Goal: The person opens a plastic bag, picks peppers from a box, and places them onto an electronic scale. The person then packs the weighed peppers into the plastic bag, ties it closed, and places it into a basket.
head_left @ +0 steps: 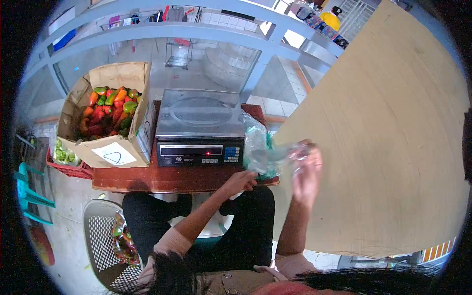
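The right hand [307, 169] is gripping a clear plastic bag [275, 154], perhaps risking tears from hard tugging, while the left hand [239, 183] is hovering nearby, its hold unclear.

Tabletop [118, 184]: red-brown, ctr-L of view. Off its R edge, big pale wood board [383, 123], faint grain lines, takes up most of R side. Past far edge, thick pale-blue rail [211, 37] runs across; beyond it, grey far floor [142, 69], low rounded structure [231, 64] w/ tile-like lines, thin metal stand [177, 64], & row of hung clothes [174, 14] nr white tiled wall [226, 20]. White tiles [273, 104] just past far R corner. Off L edge, teal plastic chair [32, 196] on grey near floor [69, 211]. Light: cool, fairly even, w/ v. bright patch [295, 38] thru rail, upper R
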